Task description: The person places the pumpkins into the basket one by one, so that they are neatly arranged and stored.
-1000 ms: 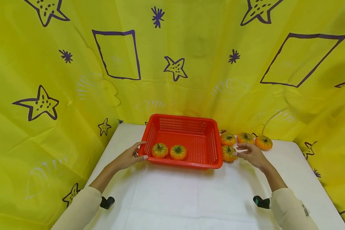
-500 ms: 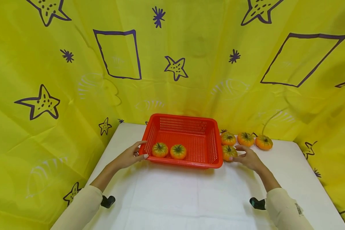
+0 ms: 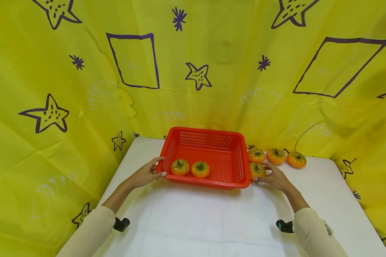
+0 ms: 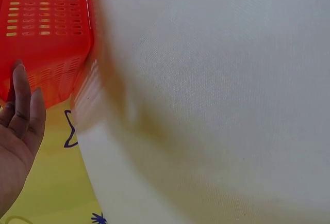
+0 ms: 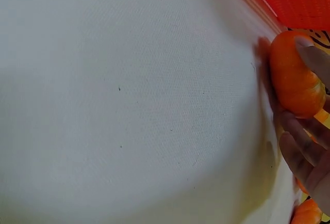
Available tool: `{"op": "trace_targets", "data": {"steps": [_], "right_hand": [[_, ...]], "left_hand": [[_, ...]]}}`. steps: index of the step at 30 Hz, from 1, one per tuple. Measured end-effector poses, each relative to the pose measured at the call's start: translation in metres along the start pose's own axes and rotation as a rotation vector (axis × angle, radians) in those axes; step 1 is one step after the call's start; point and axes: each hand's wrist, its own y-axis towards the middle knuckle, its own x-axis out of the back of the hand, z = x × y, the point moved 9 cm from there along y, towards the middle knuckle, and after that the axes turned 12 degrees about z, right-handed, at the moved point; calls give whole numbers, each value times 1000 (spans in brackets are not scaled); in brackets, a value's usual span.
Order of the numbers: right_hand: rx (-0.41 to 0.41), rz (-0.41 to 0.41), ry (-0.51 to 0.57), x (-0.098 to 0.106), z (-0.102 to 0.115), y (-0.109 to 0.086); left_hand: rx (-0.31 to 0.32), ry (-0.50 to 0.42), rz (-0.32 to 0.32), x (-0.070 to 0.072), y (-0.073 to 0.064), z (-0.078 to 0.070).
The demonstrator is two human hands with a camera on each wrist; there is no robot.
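A red plastic basket (image 3: 212,183) with perforated walls stands on the white table, two orange tomatoes with greenish tops inside it: one tomato (image 3: 180,167) at the front left, another tomato (image 3: 200,169) just right of it. My left hand (image 3: 145,175) holds the basket's front left corner, thumb at the rim; in the left wrist view its fingers (image 4: 21,97) lie against the outer wall. Just outside the basket's right side, my right hand (image 3: 276,177) grips a tomato (image 5: 294,74) between thumb and fingers. This tomato appears to rest on the table.
Behind the gripped tomato sit three more: one tomato (image 3: 256,155) beside the basket, a middle tomato (image 3: 276,156) and a right-hand tomato (image 3: 296,159). A yellow curtain (image 3: 225,107) with drawn stars hangs behind and beside the table (image 3: 193,221).
My right hand has moved left onto the front tomato beside the basket and closed its thumb and fingers round it. The left hand stays at the basket's corner.
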Motion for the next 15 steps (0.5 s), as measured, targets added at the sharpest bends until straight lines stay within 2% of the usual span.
{"op": "trace_targets", "data": {"steps": [15], "right_hand": [[-53, 14, -9, -2, -6, 0]], "left_hand": [[27, 9, -2, -3, 0, -4]]}}
